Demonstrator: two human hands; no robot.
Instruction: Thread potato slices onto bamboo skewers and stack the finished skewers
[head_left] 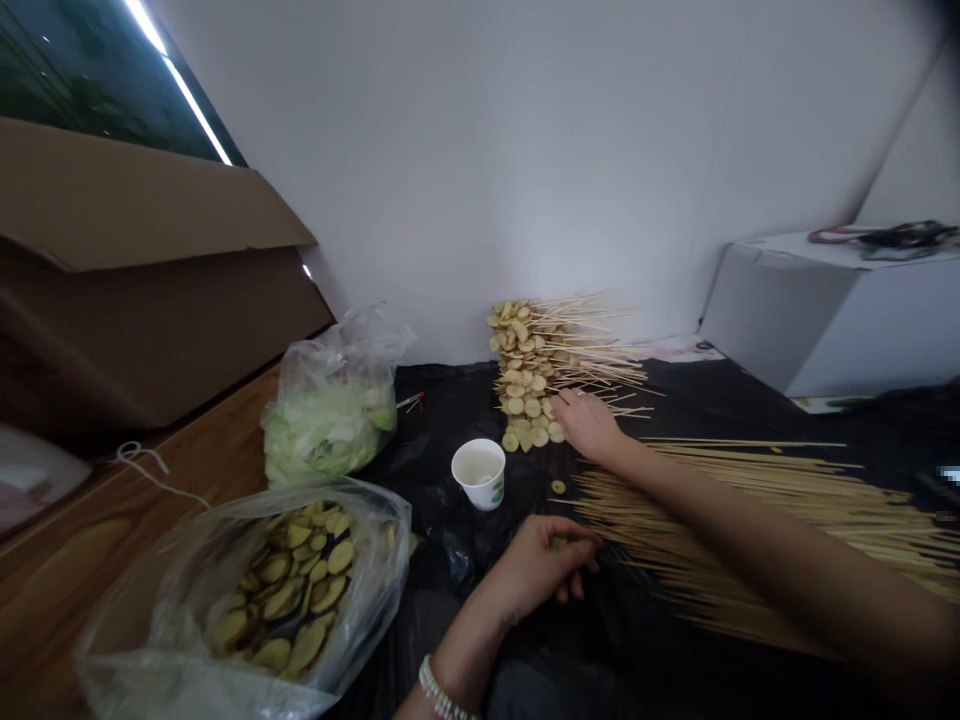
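Note:
My left hand [541,565] is low in the middle of the view, fingers curled around a small yellowish slice [559,541] that is mostly hidden. My right hand [589,425] reaches in from the right and rests at the edge of a stack of skewered potato slices [521,375]. Its fingers lie on the stack's lower right side, and I cannot tell whether they hold anything. Beside my right forearm lies a wide spread of bare wooden skewers [750,530]. One loose slice [558,487] lies on the black plastic sheet [442,440] between my hands.
A white paper cup [478,472] stands left of my hands. A clear bag of sliced potatoes [285,590] and a bag of pale cabbage [326,420] sit at the left, on a wooden surface. A cardboard box [135,270] rises behind them. A white wall and a white box stand behind.

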